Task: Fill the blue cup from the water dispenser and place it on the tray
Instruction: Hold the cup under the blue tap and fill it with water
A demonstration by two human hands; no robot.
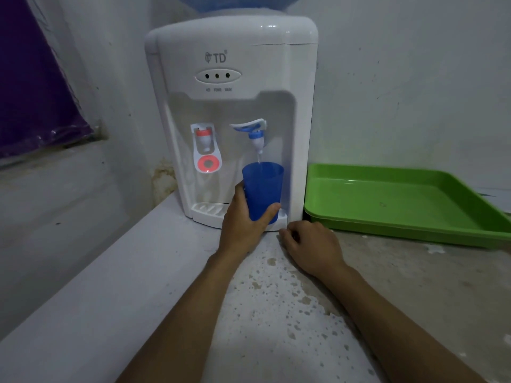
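**While the stream runs, the tray waits at three o'clock**

As water falls from the blue tap (255, 134) into the blue cup (263, 189), your left hand (243, 219) is wrapped round its lower half, thumb across the front, fingers curled behind; the cup stands upright, long axis vertical, just over the drip grate of the water dispenser (232, 64); how full it is I cannot tell through the tinted wall. Your right hand (309, 244) rests on the counter (276, 313) at five o'clock from the cup, fingers curled loosely, holding nothing; it is the hand nearer the green tray (409, 205), which lies at three o'clock, just beside the dispenser; my read: the carry goes rightward, so keep that cup level.
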